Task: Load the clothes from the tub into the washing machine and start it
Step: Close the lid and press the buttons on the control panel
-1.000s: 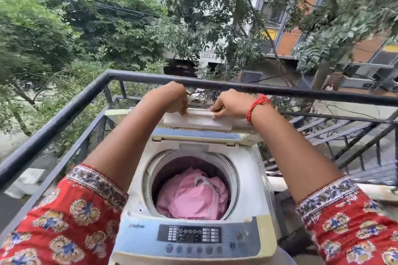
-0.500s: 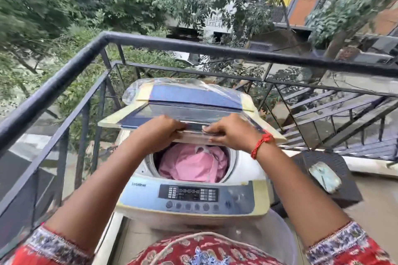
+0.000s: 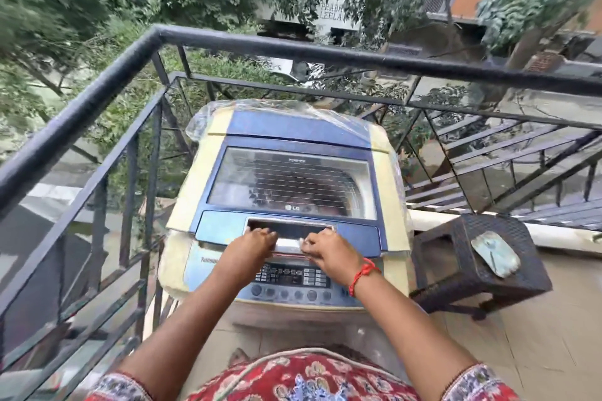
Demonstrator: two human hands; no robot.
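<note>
A top-loading washing machine (image 3: 387,192) stands in the balcony corner with its blue lid (image 3: 224,225) lying flat over the drum. The lid's glass window (image 3: 293,182) reflects light, and the clothes inside are hidden. My left hand (image 3: 250,244) and my right hand (image 3: 329,249) both grip the lid's front handle (image 3: 288,242), just above the control panel (image 3: 293,275) with its row of round buttons. A red thread sits on my right wrist. The tub is out of view.
A black metal railing (image 3: 97,98) runs along the left and far sides, close around the machine. A dark wicker stool (image 3: 456,270) with a pale flat object (image 3: 495,254) on top stands right of the machine. Tiled floor (image 3: 537,335) stretches to the lower right.
Both hands pulled the folded lid down from upright to flat on the machine. The pink clothes in the drum are now covered. The view has tilted downward.
</note>
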